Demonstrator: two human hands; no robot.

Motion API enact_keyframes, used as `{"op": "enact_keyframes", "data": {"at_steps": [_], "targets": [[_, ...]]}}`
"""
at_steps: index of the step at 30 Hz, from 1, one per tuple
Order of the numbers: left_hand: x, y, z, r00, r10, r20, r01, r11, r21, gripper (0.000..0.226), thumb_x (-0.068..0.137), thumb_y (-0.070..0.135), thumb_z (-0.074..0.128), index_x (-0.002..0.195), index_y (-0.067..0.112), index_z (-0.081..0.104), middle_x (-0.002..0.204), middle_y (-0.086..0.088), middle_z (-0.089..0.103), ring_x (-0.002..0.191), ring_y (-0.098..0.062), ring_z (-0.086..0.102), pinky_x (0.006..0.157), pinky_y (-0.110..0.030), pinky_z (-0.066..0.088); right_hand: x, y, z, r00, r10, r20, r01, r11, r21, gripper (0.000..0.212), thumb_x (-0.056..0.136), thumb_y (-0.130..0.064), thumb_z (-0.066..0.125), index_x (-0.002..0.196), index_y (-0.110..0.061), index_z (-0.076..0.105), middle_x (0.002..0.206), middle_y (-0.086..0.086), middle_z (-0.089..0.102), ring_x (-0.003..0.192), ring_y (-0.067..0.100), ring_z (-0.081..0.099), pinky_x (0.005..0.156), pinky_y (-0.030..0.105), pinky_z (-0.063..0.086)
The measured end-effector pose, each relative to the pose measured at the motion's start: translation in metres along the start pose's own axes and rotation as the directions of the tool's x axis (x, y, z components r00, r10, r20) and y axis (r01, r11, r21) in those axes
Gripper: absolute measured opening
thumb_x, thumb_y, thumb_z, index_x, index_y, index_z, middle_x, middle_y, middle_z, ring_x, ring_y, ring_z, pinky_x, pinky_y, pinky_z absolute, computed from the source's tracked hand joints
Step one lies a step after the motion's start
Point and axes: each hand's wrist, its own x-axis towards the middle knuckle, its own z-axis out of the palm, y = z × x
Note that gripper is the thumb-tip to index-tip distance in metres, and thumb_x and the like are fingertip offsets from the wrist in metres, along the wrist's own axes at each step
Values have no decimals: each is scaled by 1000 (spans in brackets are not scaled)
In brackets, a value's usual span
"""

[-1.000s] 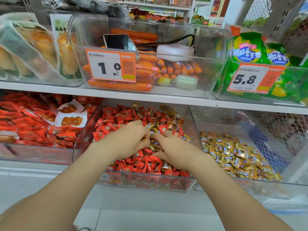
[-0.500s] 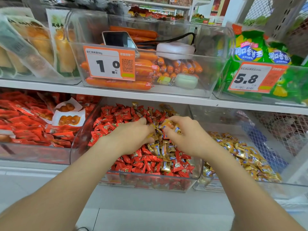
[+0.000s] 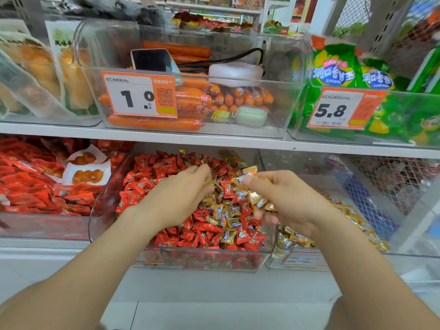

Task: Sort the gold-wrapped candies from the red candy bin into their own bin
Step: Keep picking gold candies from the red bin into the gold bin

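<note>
My right hand point(image 3: 292, 203) clutches gold candies point(image 3: 256, 197) | left hand point(image 3: 176, 198) digs in red candies point(image 3: 152, 170) beside it, grip unclear | overfull fist may spill some back.

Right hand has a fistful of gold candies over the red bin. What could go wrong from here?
1. The right hand holds a loose bunch of gold-wrapped candies, several poking past the fingers; some may drop back into the red candy bin before reaching the gold bin.
2. Red candies sit right against that bunch; one may ride along.
3. Other gold pieces lie half-buried among red ones and could be missed.
</note>
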Motion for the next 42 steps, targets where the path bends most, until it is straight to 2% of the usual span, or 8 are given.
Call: {"op": "enact_keyframes", "data": {"at_steps": [6,10,19,26,30,34,39,42], "targets": [[-14,52,-4,987,-163,1,137,823,-551,21,107,44,52,100,24,49,66,-7,66,49,-9,47,54,-27,40,-15,11,-64,995,55,-87,-49,996,70,25,101,-35,69,107,-11,73,93,5,62,50,17,46,39,20,25],[-13,109,4,975,-136,177,223,626,-748,13,106,42,55,107,29,54,61,-2,59,55,-20,44,57,-36,37,-13,53,-118,906,-264,-332,-52,707,-705,30,104,-44,59,103,-15,65,83,4,68,74,32,68,60,34,40],[68,211,60,999,46,-3,-43,916,-400,12,107,33,50,115,30,60,79,10,58,76,-14,55,67,-34,36,-29,89,-177,928,-321,-191,71,654,-753,40,100,-17,60,135,-35,68,132,-17,70,122,10,64,105,36,52],[105,199,96,935,74,346,-39,993,-107,64,94,63,61,145,26,51,140,-9,52,136,-33,46,112,-48,43,-38,87,-182,893,-305,-332,32,778,-628,29,102,-16,56,116,-32,76,84,-8,77,73,6,71,65,29,59],[59,185,56,938,345,13,-346,938,8,20,101,41,51,113,34,65,110,8,57,108,-19,53,92,-41,48,-40,64,-145,898,-380,-221,145,730,-668,26,100,-15,58,109,-30,77,81,-11,76,70,1,69,70,22,53],[20,124,20,967,199,-157,-213,974,-77,8,93,30,54,93,34,60,89,13,54,86,-8,54,77,-35,48,-44,37,-81,856,-517,4,369,606,-704,26,96,-12,61,106,-31,77,89,-15,74,81,4,67,77,16,49],[-3,36,11,998,54,36,-51,995,-83,28,87,17,69,108,37,70,89,25,61,82,5,58,77,-26,49,-20,19,-15,801,-536,267,528,423,-736,32,90,-7,65,112,-28,76,106,-13,73,93,0,62,90,10,43],[-1,20,15,963,131,234,-114,990,-86,29,89,36,75,117,38,67,87,21,63,81,1,59,73,-26,48,6,21,10,870,-333,363,436,180,-882,32,93,-11,63,120,-26,70,111,3,71,108,27,68,92,39,57]]}}
